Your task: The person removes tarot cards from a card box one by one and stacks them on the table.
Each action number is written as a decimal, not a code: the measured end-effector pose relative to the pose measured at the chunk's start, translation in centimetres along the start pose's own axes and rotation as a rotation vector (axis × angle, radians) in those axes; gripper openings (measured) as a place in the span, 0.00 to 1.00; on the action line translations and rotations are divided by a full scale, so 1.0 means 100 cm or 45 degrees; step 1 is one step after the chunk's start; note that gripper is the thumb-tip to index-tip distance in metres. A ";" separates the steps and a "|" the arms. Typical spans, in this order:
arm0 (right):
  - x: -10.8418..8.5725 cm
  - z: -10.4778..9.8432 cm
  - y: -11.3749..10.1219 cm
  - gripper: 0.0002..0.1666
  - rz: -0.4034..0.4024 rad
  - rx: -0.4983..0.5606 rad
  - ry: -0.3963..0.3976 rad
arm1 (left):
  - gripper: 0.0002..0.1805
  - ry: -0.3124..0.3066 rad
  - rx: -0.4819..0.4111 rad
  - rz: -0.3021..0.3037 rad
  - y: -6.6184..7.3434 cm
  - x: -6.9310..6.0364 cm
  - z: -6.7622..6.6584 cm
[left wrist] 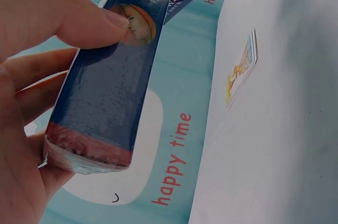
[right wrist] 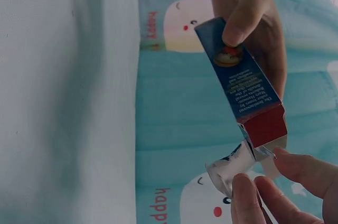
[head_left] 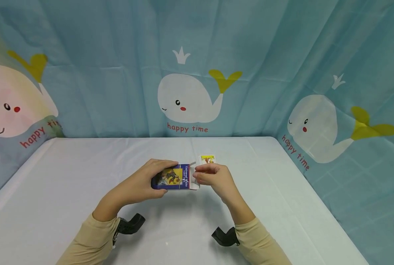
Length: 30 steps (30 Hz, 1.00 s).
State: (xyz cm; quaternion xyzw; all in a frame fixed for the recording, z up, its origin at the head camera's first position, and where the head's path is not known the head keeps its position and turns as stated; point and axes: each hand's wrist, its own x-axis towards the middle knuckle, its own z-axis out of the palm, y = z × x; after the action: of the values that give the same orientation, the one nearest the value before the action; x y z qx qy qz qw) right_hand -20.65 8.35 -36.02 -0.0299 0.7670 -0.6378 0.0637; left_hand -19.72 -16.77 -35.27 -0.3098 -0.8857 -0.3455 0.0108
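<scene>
A dark blue tarot card box (head_left: 171, 177) lies sideways in my left hand (head_left: 142, 180), raised over the table. The left thumb (left wrist: 100, 26) presses one narrow side, with the other fingers behind the box. At the right, the box's end is unfolded, and a white flap (right wrist: 231, 168) sticks out. My right hand (head_left: 216, 180) is at this end, its thumb and curled fingers on the loose flaps. Just beyond the right hand, a small stack of tarot cards (head_left: 207, 158) lies on the table, partly hidden by that hand in the head view. The inside of the box is not visible.
A white cloth covers the table (head_left: 67, 198). Behind it and along the sides hangs a light blue curtain (head_left: 117, 73) with printed whales. Black camera mounts (head_left: 226, 236) stick inward from both wrists, low above the table.
</scene>
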 end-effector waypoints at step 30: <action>0.001 0.011 0.008 0.11 -0.012 -0.003 0.057 | 0.40 -0.008 -0.019 0.044 0.004 0.001 0.004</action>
State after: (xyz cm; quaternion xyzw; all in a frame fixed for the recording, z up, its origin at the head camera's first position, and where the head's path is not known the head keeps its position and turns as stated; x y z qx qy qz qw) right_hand -20.61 7.44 -36.99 -0.0191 0.7690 -0.6375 0.0435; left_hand -19.50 -16.27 -35.28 -0.3263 -0.8776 -0.3511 0.0118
